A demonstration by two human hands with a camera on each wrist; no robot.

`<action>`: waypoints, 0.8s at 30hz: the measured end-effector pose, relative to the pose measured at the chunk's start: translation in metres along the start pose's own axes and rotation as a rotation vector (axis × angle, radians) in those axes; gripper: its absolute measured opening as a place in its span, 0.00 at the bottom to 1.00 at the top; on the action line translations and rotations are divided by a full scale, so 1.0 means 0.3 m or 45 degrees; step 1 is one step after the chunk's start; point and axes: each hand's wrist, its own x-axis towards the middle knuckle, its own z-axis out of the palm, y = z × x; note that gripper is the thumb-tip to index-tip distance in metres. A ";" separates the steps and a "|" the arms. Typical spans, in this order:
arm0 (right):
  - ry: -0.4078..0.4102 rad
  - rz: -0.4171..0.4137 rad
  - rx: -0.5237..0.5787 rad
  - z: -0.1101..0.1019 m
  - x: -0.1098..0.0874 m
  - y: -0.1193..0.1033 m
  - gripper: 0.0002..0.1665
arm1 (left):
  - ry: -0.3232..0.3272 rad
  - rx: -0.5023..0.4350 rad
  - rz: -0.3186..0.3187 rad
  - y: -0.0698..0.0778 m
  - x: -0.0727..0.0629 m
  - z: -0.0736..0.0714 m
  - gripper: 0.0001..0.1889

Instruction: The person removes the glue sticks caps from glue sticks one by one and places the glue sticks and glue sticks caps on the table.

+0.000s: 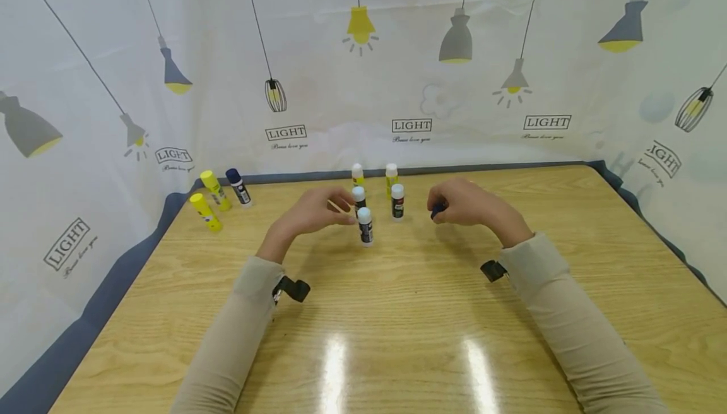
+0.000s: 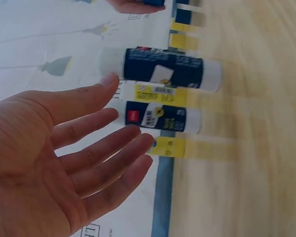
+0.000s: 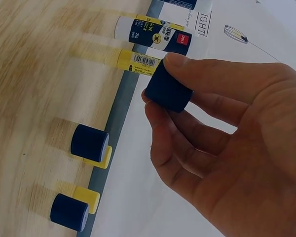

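My right hand (image 1: 461,202) pinches a dark blue glue stick cap (image 3: 170,89) between thumb and fingertips, above the table. My left hand (image 1: 320,211) has loose, spread fingers and holds nothing. Its thumb tip overlaps the white top of the nearest navy glue stick (image 1: 366,228) in the left wrist view. Another navy glue stick (image 1: 358,201) stands just behind that one, near the left fingers. A third navy glue stick (image 1: 397,202) is upright between the hands. Two yellow glue sticks (image 1: 392,180) (image 2: 167,147) stand at the back. All of these show white tops without coloured caps.
Two blue caps (image 3: 90,143) and two yellow caps (image 3: 86,198) stand on the table, hidden behind my right hand in the head view. At the far left are two yellow capped glue sticks (image 1: 206,213) and a navy capped one (image 1: 238,188). A printed curtain (image 1: 329,149) borders the table's back edge.
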 end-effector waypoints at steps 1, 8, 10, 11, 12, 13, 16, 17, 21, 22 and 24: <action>-0.002 0.000 0.000 0.001 0.001 0.001 0.11 | 0.009 -0.007 0.000 -0.003 -0.005 -0.011 0.23; -0.035 0.019 -0.009 0.010 0.000 0.007 0.11 | 0.046 -0.038 -0.025 -0.009 -0.045 -0.087 0.23; -0.044 0.026 -0.007 0.013 -0.001 0.009 0.11 | 0.067 -0.017 -0.046 -0.008 -0.057 -0.108 0.22; -0.047 0.028 -0.006 0.014 -0.001 0.010 0.11 | 0.081 -0.008 -0.059 -0.008 -0.063 -0.119 0.22; -0.048 0.029 -0.005 0.015 -0.001 0.011 0.11 | 0.101 -0.008 -0.071 -0.007 -0.068 -0.129 0.21; -0.048 0.028 -0.002 0.016 -0.001 0.010 0.11 | 0.125 -0.008 -0.079 -0.007 -0.073 -0.139 0.20; -0.051 0.024 0.013 0.021 0.000 0.011 0.12 | 0.205 -0.022 -0.111 -0.008 -0.088 -0.168 0.20; -0.052 0.023 0.016 0.023 0.001 0.011 0.12 | 0.236 -0.033 -0.126 -0.009 -0.093 -0.177 0.20; -0.063 0.020 0.019 0.031 0.008 0.011 0.12 | 0.389 -0.097 -0.180 -0.022 -0.114 -0.208 0.21; -0.063 0.020 0.016 0.032 0.010 0.011 0.12 | 0.428 -0.118 -0.190 -0.027 -0.120 -0.214 0.21; -0.066 0.025 0.009 0.033 0.013 0.013 0.12 | 0.494 -0.155 -0.201 -0.034 -0.132 -0.225 0.22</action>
